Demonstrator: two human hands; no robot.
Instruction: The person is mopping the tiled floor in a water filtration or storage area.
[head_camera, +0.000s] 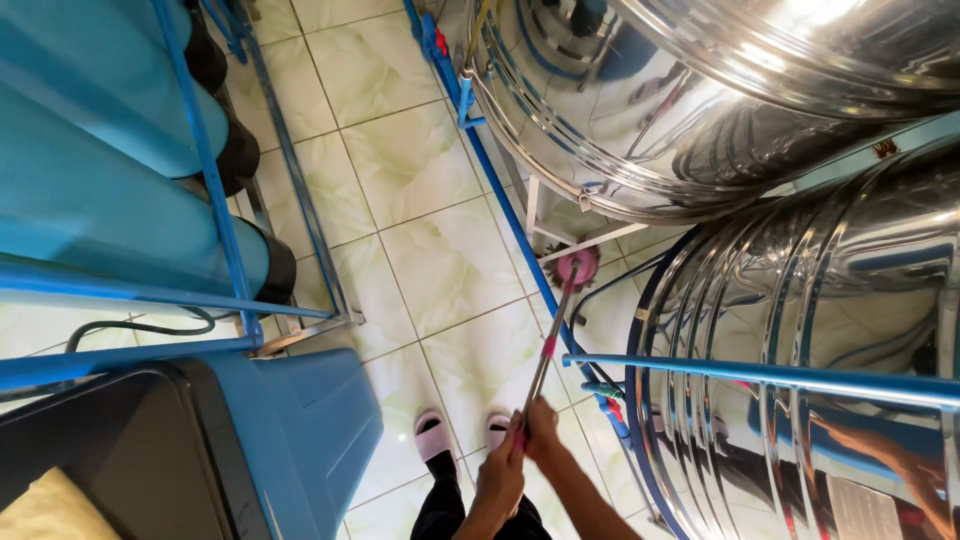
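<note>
Nearest the lens sits the blue bin (300, 420) with its dark open interior, at my left. Both hands are wrapped tight around the upper end of the mop handle (548, 345): left hand (500, 470) lower, right hand (540, 425) just above it, touching. The handle slopes down and away to the pink mop head (577, 266), which rests on the tiled floor (420, 230) at the foot of the white stand (560, 235) under the 2 stainless steel tanks (700, 110). Judged from this position, mopping is under way at the tank base; the open tiles show no clear wet or dry boundary, so I cannot tell how much floor remains. Pink slippers (435, 435) stand just behind the handle.
</note>
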